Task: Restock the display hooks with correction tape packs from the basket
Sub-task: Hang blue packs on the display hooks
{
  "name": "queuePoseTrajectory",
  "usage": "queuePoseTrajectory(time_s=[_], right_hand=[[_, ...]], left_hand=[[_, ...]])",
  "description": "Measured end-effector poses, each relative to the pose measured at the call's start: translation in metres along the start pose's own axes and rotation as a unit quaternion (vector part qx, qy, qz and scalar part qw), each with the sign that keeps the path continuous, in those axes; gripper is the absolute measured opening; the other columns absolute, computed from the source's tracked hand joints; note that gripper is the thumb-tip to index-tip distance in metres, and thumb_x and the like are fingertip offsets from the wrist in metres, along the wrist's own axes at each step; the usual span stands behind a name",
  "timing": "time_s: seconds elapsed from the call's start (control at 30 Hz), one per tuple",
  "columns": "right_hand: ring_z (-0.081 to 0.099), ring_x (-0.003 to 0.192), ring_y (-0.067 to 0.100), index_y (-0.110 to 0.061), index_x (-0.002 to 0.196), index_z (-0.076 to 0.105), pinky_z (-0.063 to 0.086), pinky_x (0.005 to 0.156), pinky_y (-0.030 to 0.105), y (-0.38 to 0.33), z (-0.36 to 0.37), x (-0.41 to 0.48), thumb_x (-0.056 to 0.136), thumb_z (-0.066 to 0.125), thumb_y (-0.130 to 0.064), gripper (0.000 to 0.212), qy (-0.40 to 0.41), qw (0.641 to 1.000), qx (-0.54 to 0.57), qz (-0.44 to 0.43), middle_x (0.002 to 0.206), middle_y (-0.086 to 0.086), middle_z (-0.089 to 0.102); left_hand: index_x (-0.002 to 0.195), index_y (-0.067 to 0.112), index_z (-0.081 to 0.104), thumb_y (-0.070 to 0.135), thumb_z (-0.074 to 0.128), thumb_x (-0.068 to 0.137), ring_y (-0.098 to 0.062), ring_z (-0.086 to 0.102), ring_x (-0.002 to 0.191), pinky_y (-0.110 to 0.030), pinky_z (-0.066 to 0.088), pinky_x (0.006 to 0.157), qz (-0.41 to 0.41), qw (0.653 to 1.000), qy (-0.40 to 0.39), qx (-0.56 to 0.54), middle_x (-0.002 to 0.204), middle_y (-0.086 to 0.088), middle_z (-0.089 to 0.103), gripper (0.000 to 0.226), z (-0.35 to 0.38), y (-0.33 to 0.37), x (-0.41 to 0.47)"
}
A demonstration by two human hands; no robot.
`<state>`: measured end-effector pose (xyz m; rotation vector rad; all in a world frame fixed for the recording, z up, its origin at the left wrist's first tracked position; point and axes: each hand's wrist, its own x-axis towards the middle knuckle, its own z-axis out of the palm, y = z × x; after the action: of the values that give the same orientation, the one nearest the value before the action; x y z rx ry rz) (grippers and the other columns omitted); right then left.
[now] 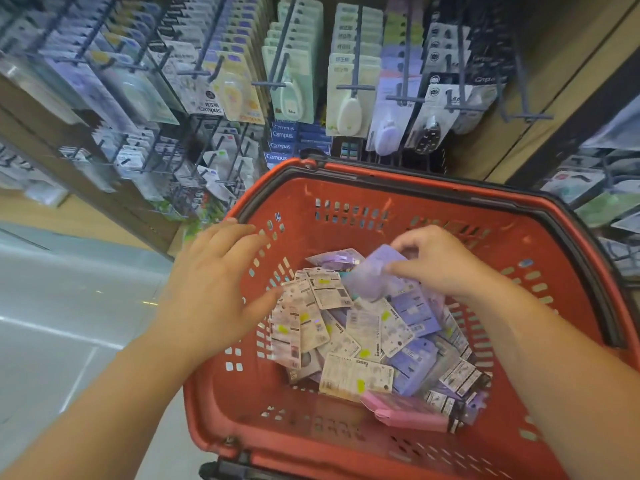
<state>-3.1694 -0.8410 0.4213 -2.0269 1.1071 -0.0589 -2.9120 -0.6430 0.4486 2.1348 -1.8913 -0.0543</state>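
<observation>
Your left hand [221, 282] hovers over the left rim of the red basket [301, 431], fingers spread and holding nothing. The correction tape packs [349, 341] lie piled on its bottom. Your right hand [446, 265] pinches one purple pack [372, 275] near the far wall, below the display hooks [353, 87].

Your view is bright and evenly lit from overhead, with only soft shadows inside the basket [346, 195]. Pale glare streaks the glossy floor [62, 327] at left. The wide lens bows the edges, and the display hooks [100, 61] at upper left look smeared.
</observation>
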Motion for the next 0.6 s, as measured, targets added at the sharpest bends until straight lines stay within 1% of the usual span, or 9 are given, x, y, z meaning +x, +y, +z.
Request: queuePoseTrajectory(time_s=[0.13, 0.2, 0.23, 0.27, 0.3, 0.37, 0.47, 0.53, 0.6], right_hand=[[0.064, 0.067, 0.020, -0.014, 0.083, 0.079, 0.051, 0.065, 0.031, -0.061, -0.008, -0.016, 0.085, 0.082, -0.015, 0.004, -0.015, 0.987, 0.105, -0.119, 0.078, 0.006, 0.073], [0.060, 0.067, 0.014, -0.011, 0.084, 0.078, 0.050, 0.064, 0.030, -0.079, 0.002, -0.016, 0.086, 0.081, -0.012, 0.003, -0.026, 0.974, 0.170, -0.148, 0.079, 0.010, 0.072], [0.058, 0.067, 0.014, -0.009, 0.084, 0.078, 0.049, 0.064, 0.031, -0.084, 0.008, -0.013, 0.086, 0.080, -0.011, 0.004, -0.023, 0.968, 0.201, -0.152, 0.080, 0.014, 0.071], [0.057, 0.067, 0.015, -0.009, 0.085, 0.077, 0.048, 0.063, 0.031, -0.085, 0.015, -0.008, 0.088, 0.078, -0.011, 0.004, -0.015, 0.962, 0.231, -0.143, 0.080, 0.018, 0.070], [0.058, 0.068, 0.017, -0.012, 0.086, 0.077, 0.049, 0.062, 0.032, -0.084, 0.022, -0.003, 0.091, 0.076, -0.014, 0.006, -0.008, 0.957, 0.265, -0.122, 0.079, 0.019, 0.070], [0.065, 0.076, 0.017, -0.020, 0.094, 0.076, 0.053, 0.068, 0.030, -0.067, 0.036, 0.013, 0.099, 0.066, -0.027, 0.013, -0.014, 0.946, 0.320, -0.050, 0.084, 0.007, 0.074], [0.067, 0.095, 0.020, -0.017, 0.109, 0.072, 0.057, 0.083, 0.037, -0.022, 0.070, 0.040, 0.103, 0.055, -0.048, 0.036, -0.055, 0.972, 0.214, 0.083, 0.106, 0.002, 0.072], [0.060, 0.091, 0.023, -0.010, 0.108, 0.069, 0.049, 0.069, 0.031, 0.011, 0.101, 0.054, 0.099, 0.059, -0.052, 0.044, -0.125, 0.980, 0.084, 0.128, 0.098, 0.004, 0.063], [0.061, 0.094, 0.022, -0.018, 0.125, 0.064, 0.047, 0.072, 0.030, 0.034, 0.127, 0.063, 0.092, 0.065, -0.059, 0.053, -0.183, 0.974, -0.019, 0.136, 0.116, 0.005, 0.065]], left_hand=[[0.139, 0.023, 0.063, 0.064, 0.069, 0.075, -0.014, 0.064, 0.118, -0.032, 0.049, 0.101, -0.043, 0.985, -0.050, -0.160, 0.130, 0.004, 0.071, 0.077, -0.010, 0.029, 0.006], [0.118, 0.044, 0.066, 0.054, 0.077, 0.076, 0.002, 0.065, 0.094, -0.025, 0.051, 0.081, -0.090, 0.961, -0.085, -0.247, 0.104, 0.025, 0.071, 0.045, -0.010, 0.037, 0.009], [0.098, 0.044, 0.065, 0.047, 0.080, 0.078, 0.004, 0.060, 0.077, -0.022, 0.045, 0.069, -0.110, 0.952, -0.088, -0.270, 0.085, 0.027, 0.066, 0.025, -0.008, 0.038, 0.011], [0.084, 0.036, 0.061, 0.039, 0.083, 0.081, 0.000, 0.054, 0.067, -0.022, 0.039, 0.061, -0.132, 0.950, -0.078, -0.272, 0.074, 0.023, 0.061, 0.022, -0.007, 0.037, 0.012], [0.078, 0.030, 0.058, 0.034, 0.085, 0.084, -0.004, 0.052, 0.063, -0.023, 0.037, 0.058, -0.149, 0.945, -0.065, -0.285, 0.070, 0.018, 0.060, 0.027, -0.006, 0.034, 0.011], [0.083, 0.023, 0.064, 0.038, 0.083, 0.084, -0.010, 0.061, 0.069, -0.033, 0.048, 0.064, -0.186, 0.938, -0.036, -0.291, 0.075, 0.010, 0.067, 0.024, -0.005, 0.027, 0.006], [0.106, 0.027, 0.072, 0.056, 0.071, 0.074, -0.022, 0.074, 0.091, -0.053, 0.059, 0.082, -0.250, 0.907, 0.000, -0.338, 0.098, 0.004, 0.077, 0.043, -0.011, 0.019, -0.008], [0.111, 0.036, 0.071, 0.051, 0.073, 0.074, -0.019, 0.075, 0.098, -0.056, 0.060, 0.089, -0.273, 0.889, 0.017, -0.369, 0.105, 0.011, 0.079, 0.040, -0.015, 0.017, -0.015], [0.113, 0.042, 0.069, 0.053, 0.072, 0.071, -0.018, 0.075, 0.101, -0.056, 0.059, 0.091, -0.287, 0.879, 0.030, -0.380, 0.107, 0.014, 0.078, 0.043, -0.015, 0.014, -0.020]])
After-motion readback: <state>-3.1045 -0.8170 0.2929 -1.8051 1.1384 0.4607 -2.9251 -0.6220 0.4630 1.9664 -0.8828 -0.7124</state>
